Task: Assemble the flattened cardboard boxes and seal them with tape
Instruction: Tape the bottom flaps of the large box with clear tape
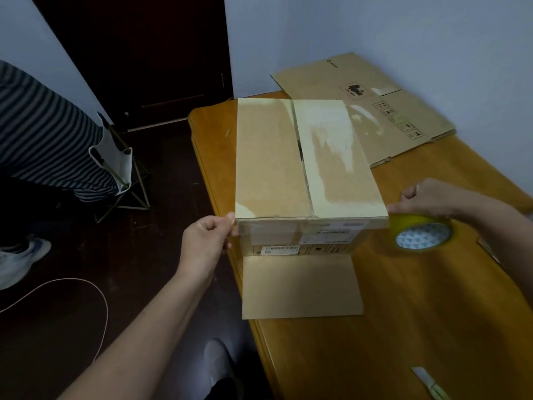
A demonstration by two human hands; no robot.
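An assembled cardboard box (pixel 274 157) stands on the wooden table (pixel 432 313), its top flaps folded shut with a seam down the middle. One flap (pixel 301 287) lies flat toward me at its base. My left hand (pixel 206 243) pinches the box's near left top corner. My right hand (pixel 429 197) grips a roll of yellowish tape (pixel 422 233) just off the box's near right corner. A strip of tape seems to run along the near edge, though I cannot tell for sure.
A flattened cardboard box (pixel 383 111) lies at the table's far side against the wall. A box cutter (pixel 429 382) rests near the front right edge. At the left stand a person in a striped shirt (pixel 43 134) and a folding stool (pixel 121 168). A cable (pixel 95 287) loops on the floor.
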